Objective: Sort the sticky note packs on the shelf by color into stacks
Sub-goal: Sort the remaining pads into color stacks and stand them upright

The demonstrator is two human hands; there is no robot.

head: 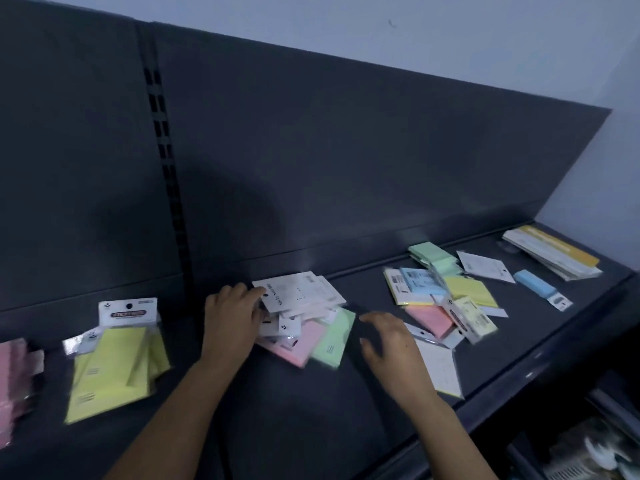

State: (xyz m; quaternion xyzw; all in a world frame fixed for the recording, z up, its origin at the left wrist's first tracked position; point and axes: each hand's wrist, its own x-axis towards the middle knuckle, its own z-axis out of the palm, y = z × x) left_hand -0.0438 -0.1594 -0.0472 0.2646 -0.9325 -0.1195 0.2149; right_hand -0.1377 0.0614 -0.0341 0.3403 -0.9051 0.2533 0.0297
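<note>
On the dark shelf (298, 410) a mixed pile (304, 306) of sticky note packs lies in the middle, with white-backed packs on top and a pink pack (304, 344) and a green pack (332, 341) below. My left hand (230, 323) rests on the pile's left edge, fingers touching the top white pack. My right hand (388, 344) hovers just right of the pile, fingers loosely spread and holding nothing. A yellow stack (110, 368) lies at the left, a pink stack (12, 386) at the far left edge. A second mixed heap (446, 299) lies to the right.
A blue pack (536, 284) and a long stack of yellow-topped packs (554, 254) lie at the far right of the shelf. The dark back panel (311, 168) rises behind. Below the shelf's front edge at the lower right, other goods (588, 452) show on a lower level.
</note>
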